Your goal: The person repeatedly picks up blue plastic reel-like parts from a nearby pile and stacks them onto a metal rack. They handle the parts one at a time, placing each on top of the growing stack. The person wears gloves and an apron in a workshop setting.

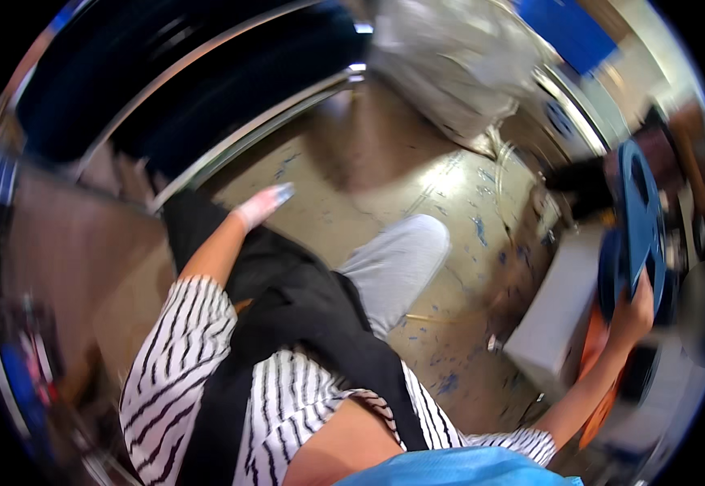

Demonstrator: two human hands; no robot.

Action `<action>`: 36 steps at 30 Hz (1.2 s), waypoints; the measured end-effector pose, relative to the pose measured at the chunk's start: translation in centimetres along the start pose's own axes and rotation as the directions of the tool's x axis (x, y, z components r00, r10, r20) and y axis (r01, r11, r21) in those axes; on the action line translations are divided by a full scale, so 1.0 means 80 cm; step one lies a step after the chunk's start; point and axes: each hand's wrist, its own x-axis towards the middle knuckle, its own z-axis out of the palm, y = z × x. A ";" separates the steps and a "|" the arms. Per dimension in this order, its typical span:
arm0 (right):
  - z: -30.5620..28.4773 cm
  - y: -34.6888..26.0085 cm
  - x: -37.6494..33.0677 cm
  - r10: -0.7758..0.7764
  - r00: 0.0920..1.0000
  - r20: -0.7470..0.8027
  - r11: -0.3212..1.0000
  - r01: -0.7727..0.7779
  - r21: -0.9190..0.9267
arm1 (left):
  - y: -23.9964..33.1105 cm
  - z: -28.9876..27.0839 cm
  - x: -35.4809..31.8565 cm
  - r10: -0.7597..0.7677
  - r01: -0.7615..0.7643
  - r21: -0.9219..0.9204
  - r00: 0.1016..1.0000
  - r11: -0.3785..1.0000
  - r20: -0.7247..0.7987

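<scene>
Glare on floor (448,176) — motion blur, edges bent.

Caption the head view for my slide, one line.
Right hand grips a blue reel, left hand apart from it; blue scraps litter the floor.

The floor (457,275) is stretching brownish grey and glossy across the middle of the scene, catching a bright glare toward the far side. Blue scraps (448,382) are lying strewn over it, gathering more thickly toward the right and thinning to a few at the far left. A pale strip (437,317) is lying among them near the middle. On the right, a white box (559,300) is seemingly resting on the floor, blurring somewhat.
</scene>
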 end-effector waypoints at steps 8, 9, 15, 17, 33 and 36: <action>-0.049 -0.345 0.098 -0.766 0.574 -0.288 0.448 0.799 0.400 | 0.131 -0.045 0.001 -0.357 0.162 -0.985 0.925 0.060 0.130; -0.048 -0.380 0.099 -0.810 0.487 -0.326 0.332 0.840 0.429 | 0.146 -0.050 -0.015 -0.361 0.148 -0.988 0.920 -0.047 0.156; -0.012 -0.484 0.054 -0.834 0.170 -0.525 -0.038 0.932 0.362 | 0.057 -0.014 -0.096 -0.243 0.041 -0.912 0.958 -0.409 0.152; 0.013 -0.503 0.024 -0.785 0.226 -0.577 -0.047 0.907 0.419 | 0.036 -0.001 -0.107 -0.497 -0.155 -0.982 0.847 0.106 -0.188; 0.068 -0.495 -0.073 -0.634 0.470 0.615 -0.609 -0.793 -0.022 | 0.053 -0.052 -0.129 -0.392 -0.148 -0.989 0.911 -0.023 -0.128; 0.092 -0.515 -0.077 -0.788 0.380 0.484 -0.507 -0.847 -0.160 | 0.048 -0.056 -0.126 -0.432 -0.148 -0.987 0.888 0.054 -0.157</action>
